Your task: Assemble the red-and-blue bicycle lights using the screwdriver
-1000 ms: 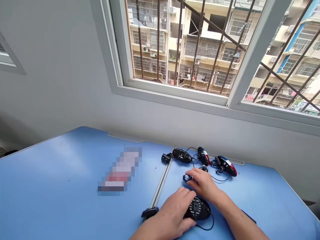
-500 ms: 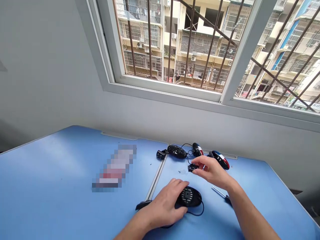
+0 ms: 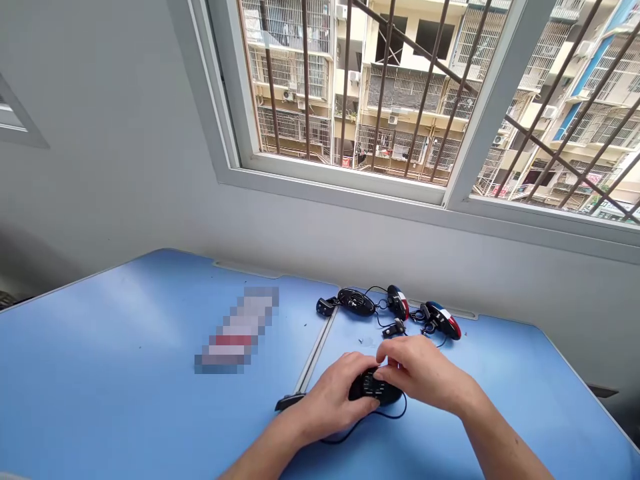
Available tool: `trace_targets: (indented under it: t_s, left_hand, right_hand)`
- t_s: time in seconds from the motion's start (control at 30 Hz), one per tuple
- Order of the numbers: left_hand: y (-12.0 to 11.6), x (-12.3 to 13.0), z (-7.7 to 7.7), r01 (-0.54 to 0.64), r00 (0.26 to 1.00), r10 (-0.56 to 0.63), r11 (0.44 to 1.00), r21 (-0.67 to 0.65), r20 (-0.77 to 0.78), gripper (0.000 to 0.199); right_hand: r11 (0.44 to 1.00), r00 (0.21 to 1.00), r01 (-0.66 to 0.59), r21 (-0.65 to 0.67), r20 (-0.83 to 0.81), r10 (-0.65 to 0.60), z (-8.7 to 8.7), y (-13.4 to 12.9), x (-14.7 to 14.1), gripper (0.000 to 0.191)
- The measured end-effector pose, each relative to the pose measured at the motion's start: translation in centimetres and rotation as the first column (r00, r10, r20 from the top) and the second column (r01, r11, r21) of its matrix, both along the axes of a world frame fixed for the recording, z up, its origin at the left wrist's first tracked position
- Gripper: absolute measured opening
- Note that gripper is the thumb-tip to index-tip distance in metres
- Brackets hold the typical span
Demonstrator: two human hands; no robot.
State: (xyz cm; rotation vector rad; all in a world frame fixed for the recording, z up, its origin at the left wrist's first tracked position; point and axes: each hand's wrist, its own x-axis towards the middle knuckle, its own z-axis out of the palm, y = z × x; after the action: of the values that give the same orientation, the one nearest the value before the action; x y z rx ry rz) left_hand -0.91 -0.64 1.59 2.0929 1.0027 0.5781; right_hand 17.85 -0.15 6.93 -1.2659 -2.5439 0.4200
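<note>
Black oval device (image 3: 385, 390) | both hands (image 3: 390, 373) gripping it | blue smooth tabletop (image 3: 150, 333)

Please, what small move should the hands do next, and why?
Perhaps the right hand should gently press the round plate while the left hand steadies the black device: the left grips its side, and the right fingertips are over the plate. Whether they pinch anything is hidden.

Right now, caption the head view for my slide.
Left hand holds a black oval device on a blue table while right fingers touch it.
</note>
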Motion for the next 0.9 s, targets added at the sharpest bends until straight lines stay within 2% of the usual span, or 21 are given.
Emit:
trace_targets:
  t_s: [0.1, 0.2, 0.3, 0.43, 0.9]
  left_hand:
    - [0.0, 0.0, 0.0, -0.003, 0.998, 0.005, 1.000, -0.021, 0.068, 0.040]
    - [0.0, 0.0, 0.2, 0.001, 0.990, 0.002, 1.000, -0.024, 0.142, 0.031]
    - [0.2, 0.0, 0.1, -0.036, 0.983, 0.046, 0.997, -0.061, 0.179, 0.024]
    - [0.4, 0.1, -0.2, -0.065, 0.972, 0.090, 0.991, -0.119, 0.217, 0.023]
    - [0.2, 0.2, 0.2, -0.065, 0.968, 0.099, 0.986, -0.151, 0.232, 0.020]
  right_hand:
    - [1.000, 0.999, 0.026, 0.009, 0.021, -0.026, -0.4, 0.0, -0.5, 0.003]
    - [0.999, 0.998, 0.045, 0.021, 0.034, -0.046, -0.6, 0.0, -0.8, 0.008]
    - [0.999, 0.998, 0.054, 0.002, 0.038, -0.054, -0.5, 0.0, -1.0, 0.010]
    - [0.998, 0.997, 0.055, 0.008, 0.046, -0.056, -0.4, -0.1, -1.0, 0.013]
    - [0.997, 0.998, 0.070, 0.027, 0.000, -0.070, -1.1, -0.1, -1.2, 0.022]
